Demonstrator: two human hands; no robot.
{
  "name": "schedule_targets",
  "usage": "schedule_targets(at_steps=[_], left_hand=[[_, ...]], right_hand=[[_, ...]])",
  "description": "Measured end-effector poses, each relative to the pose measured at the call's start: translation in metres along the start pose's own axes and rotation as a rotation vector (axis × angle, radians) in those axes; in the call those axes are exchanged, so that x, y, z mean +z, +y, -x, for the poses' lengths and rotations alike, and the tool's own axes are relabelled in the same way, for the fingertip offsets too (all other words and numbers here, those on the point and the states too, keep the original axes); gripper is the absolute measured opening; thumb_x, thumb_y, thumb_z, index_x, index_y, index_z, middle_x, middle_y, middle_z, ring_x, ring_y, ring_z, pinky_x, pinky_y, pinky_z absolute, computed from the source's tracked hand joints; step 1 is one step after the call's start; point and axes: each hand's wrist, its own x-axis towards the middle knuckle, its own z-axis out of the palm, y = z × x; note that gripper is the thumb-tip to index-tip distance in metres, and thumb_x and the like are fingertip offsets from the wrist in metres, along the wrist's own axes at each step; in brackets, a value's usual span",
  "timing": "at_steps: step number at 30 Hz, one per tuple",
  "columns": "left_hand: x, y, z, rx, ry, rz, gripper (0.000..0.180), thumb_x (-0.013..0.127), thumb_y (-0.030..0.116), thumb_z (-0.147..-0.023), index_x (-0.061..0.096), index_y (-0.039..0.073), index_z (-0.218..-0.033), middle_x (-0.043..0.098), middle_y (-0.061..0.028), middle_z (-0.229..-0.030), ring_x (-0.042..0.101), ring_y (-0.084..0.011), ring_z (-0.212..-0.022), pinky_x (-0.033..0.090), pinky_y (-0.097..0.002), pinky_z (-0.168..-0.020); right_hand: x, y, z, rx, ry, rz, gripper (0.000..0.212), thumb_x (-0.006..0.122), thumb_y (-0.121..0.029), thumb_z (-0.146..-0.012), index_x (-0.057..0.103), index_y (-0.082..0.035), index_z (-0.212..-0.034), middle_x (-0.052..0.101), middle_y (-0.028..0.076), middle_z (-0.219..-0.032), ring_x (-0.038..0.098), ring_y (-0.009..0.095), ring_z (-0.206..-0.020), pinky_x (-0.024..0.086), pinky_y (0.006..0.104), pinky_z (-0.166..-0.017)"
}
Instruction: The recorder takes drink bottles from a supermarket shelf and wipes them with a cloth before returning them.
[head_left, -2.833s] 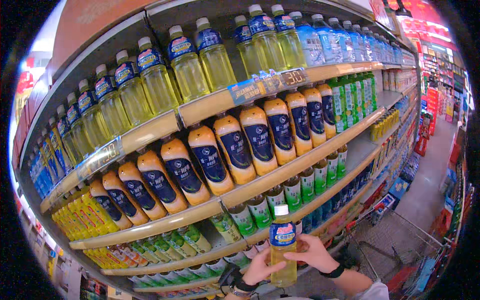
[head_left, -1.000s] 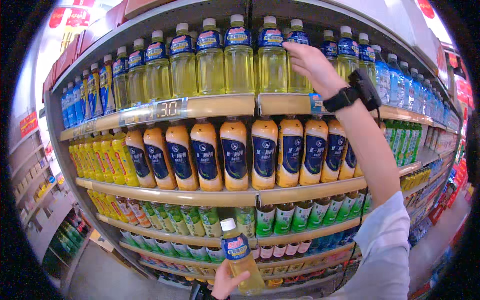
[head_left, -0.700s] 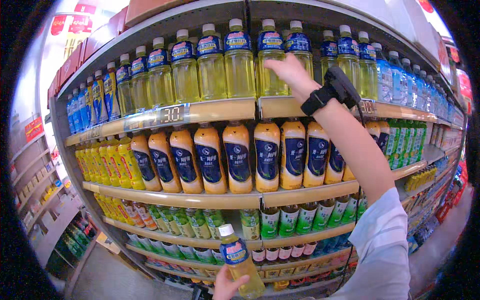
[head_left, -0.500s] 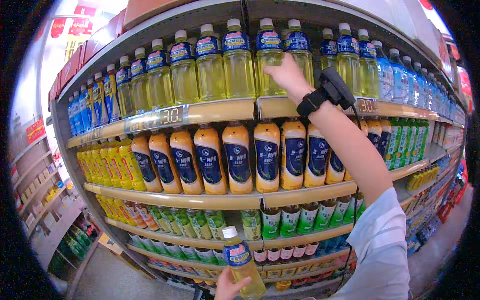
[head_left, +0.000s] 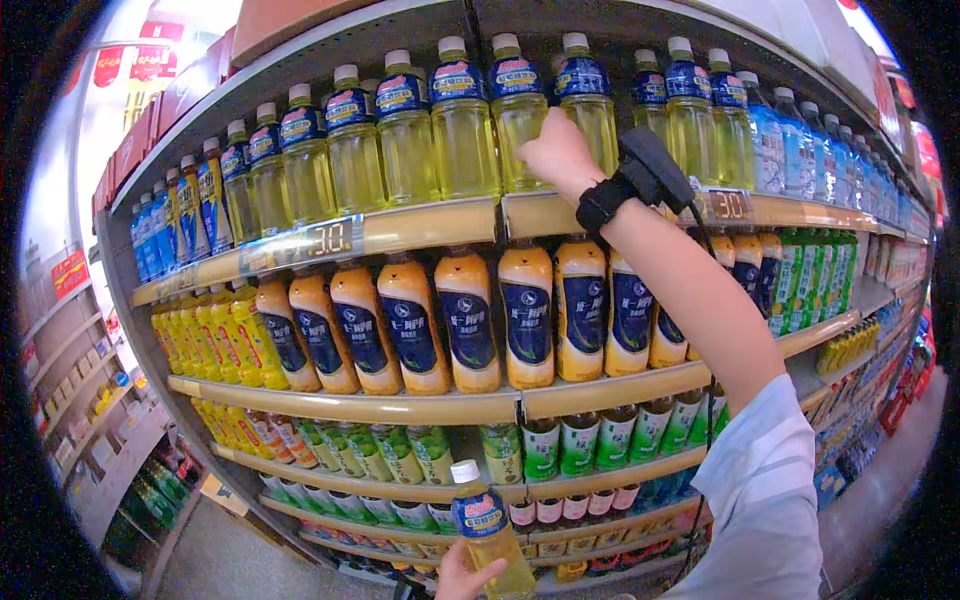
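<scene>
On the top shelf stands a row of clear bottles of yellow drink with white caps and blue labels. My right hand [head_left: 560, 150] is closed on one bottle [head_left: 520, 125] near the shelf's middle. Its thumb lies across the bottle's front and the other fingers are partly hidden at its right side. That bottle stands upright, close against its left neighbour [head_left: 462, 130], with a wider space toward the bottle [head_left: 588, 100] on its right. Low in front of the shelves, my left hand [head_left: 464, 576] grips a matching bottle [head_left: 490, 535], cap up and slightly tilted.
Orange bottles with dark blue labels [head_left: 470, 320] fill the shelf below, with yellow [head_left: 262, 335] and green-labelled bottles [head_left: 815, 290] beside them. Price tags [head_left: 328, 238] line the top shelf's edge. A black strapped device [head_left: 650, 170] with a hanging cable sits on my right wrist.
The bottle in my right hand has shifted a little left, closer to its left neighbour and farther from the right one. My left hand still holds its bottle. The view has turned slightly.
</scene>
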Motion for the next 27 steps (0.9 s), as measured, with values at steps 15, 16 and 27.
schedule_targets(at_steps=[15,16,27], left_hand=[[0.006,0.001,0.0,-0.018,-0.067,-0.021,0.038,0.063,0.008,-0.072,0.045,-0.002,-0.104,0.056,-0.0087,-0.092,0.054,-0.0152,-0.081,0.045,-0.0274,-0.067],[0.007,0.002,0.001,-0.007,-0.064,-0.024,0.038,0.064,0.008,-0.072,0.045,-0.002,-0.104,0.056,-0.0088,-0.091,0.054,-0.015,-0.08,0.045,-0.0271,-0.067],[0.005,-0.003,0.007,-0.038,-0.042,-0.093,0.039,0.065,0.01,-0.071,0.046,-0.003,-0.102,0.057,-0.0096,-0.089,0.055,-0.0142,-0.077,0.045,-0.027,-0.065]], right_hand=[[0.004,0.0,0.0,0.048,-0.036,0.129,0.037,0.054,-0.012,-0.064,0.044,0.009,-0.093,0.052,0.029,-0.09,0.053,0.039,-0.085,0.044,0.0413,-0.075],[0.004,-0.002,0.001,0.064,-0.032,0.12,0.038,0.054,-0.012,-0.064,0.044,0.009,-0.094,0.052,0.029,-0.09,0.053,0.039,-0.086,0.044,0.0413,-0.075],[-0.014,0.008,0.001,-0.066,0.261,-0.067,0.022,0.055,-0.01,-0.06,0.054,0.005,-0.076,0.054,0.026,-0.084,0.053,0.037,-0.081,0.043,0.0418,-0.072]])
